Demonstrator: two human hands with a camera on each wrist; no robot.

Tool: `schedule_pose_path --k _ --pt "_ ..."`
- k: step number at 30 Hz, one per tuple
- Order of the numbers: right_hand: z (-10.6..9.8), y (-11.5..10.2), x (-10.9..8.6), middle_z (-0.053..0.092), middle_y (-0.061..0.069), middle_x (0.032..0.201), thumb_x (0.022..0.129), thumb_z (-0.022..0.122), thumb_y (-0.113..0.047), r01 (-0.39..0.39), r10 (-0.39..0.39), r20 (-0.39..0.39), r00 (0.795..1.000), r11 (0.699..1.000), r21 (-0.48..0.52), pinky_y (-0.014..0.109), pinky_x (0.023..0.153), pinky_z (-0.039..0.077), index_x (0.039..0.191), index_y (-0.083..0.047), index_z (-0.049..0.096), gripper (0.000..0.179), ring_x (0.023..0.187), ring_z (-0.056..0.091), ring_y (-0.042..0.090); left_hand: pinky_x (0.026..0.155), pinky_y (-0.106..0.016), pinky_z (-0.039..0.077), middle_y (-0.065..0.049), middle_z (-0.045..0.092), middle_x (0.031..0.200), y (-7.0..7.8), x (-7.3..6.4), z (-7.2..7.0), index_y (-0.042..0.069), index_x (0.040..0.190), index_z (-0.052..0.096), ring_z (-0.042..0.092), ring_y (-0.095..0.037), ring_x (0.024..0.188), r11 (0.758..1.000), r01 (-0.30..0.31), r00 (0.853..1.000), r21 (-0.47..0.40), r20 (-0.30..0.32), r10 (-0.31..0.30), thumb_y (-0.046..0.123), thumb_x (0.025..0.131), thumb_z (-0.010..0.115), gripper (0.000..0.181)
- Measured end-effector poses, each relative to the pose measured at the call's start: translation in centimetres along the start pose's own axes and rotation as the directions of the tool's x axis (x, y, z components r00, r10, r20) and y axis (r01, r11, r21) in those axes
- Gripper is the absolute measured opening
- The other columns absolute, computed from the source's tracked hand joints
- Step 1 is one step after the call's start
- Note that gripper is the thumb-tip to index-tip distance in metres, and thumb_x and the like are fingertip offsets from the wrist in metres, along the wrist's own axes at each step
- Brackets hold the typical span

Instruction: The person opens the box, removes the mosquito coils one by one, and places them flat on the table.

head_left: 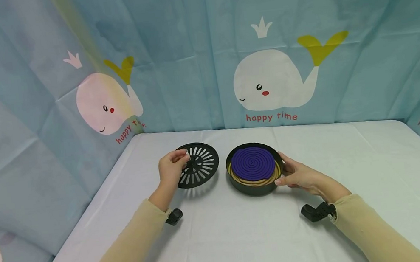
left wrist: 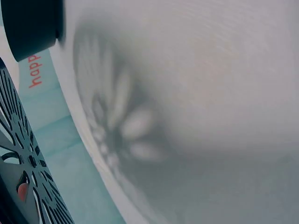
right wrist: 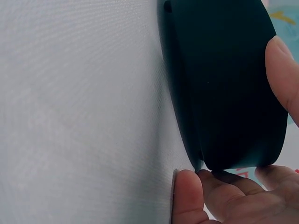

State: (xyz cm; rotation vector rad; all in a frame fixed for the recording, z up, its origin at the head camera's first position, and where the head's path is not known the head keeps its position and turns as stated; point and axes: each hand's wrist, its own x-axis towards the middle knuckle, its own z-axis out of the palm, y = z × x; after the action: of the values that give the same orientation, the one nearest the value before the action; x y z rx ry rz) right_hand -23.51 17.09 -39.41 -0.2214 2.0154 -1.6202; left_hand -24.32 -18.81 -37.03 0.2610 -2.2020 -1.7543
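My left hand [head_left: 173, 167] pinches a round black slotted lid [head_left: 205, 170] near its middle, holding it raised above the white table. From below, the lid's slots [left wrist: 35, 161] show edge-on in the left wrist view, with one fingertip [left wrist: 22, 192] visible through a gap. To the right sits a shallow round black mosquito coil tin [head_left: 254, 190]. Inside it a purple mosquito coil [head_left: 253, 163] lies on top of tan coils [head_left: 258, 183]. My right hand [head_left: 303, 177] grips the tin's right side, thumb [right wrist: 281, 70] on the near wall and fingers [right wrist: 233, 193] around the far side.
A white cloth [head_left: 244, 238] covers the table. Behind and to the left hang blue curtains [head_left: 197, 85] printed with whales. The lid's shadow [left wrist: 114, 121] falls on the cloth below it. Black wrist cameras [head_left: 318, 212] jut out beneath both sleeves.
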Motion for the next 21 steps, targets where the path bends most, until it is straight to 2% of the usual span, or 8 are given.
schedule_pose_path --k 8,15,21 --pt "0.0 -0.2 -0.1 0.003 0.029 0.157 0.085 0.073 -0.003 0.002 -0.002 0.005 1.0 1.0 0.005 0.065 0.108 0.019 0.155 -0.017 -0.015 0.113 0.142 0.01 0.046 0.065 -0.014 0.05 -0.012 0.071 0.094 -0.9 0.4 -0.8 -0.009 0.109 0.067 0.059 0.0 0.073 0.999 0.041 0.999 0.008 -0.004 -0.041 0.0 0.09 0.069 0.022" --pt "-0.1 -0.1 -0.1 0.001 0.029 0.157 0.085 0.073 -0.005 -0.001 0.001 0.007 1.0 1.0 -0.009 0.066 0.108 0.018 0.154 -0.018 -0.016 0.113 0.143 0.008 0.046 0.068 -0.017 0.05 -0.018 0.068 0.103 -1.6 0.7 -1.2 -0.009 0.111 0.066 0.058 -0.003 0.076 0.995 0.094 0.996 0.045 0.006 -0.094 0.002 0.091 0.067 0.022" --pt "0.0 -0.1 -0.1 0.0 0.029 0.157 0.085 0.074 -0.006 -0.008 0.008 0.001 1.0 1.0 -0.013 0.066 0.108 0.018 0.155 -0.018 -0.015 0.114 0.143 0.007 0.046 0.07 -0.02 0.051 -0.013 0.067 0.101 -2.1 1.0 -1.6 -0.008 0.111 0.066 0.058 -0.006 0.078 0.99 0.134 0.991 0.047 0.006 -0.135 0.003 0.092 0.066 0.022"
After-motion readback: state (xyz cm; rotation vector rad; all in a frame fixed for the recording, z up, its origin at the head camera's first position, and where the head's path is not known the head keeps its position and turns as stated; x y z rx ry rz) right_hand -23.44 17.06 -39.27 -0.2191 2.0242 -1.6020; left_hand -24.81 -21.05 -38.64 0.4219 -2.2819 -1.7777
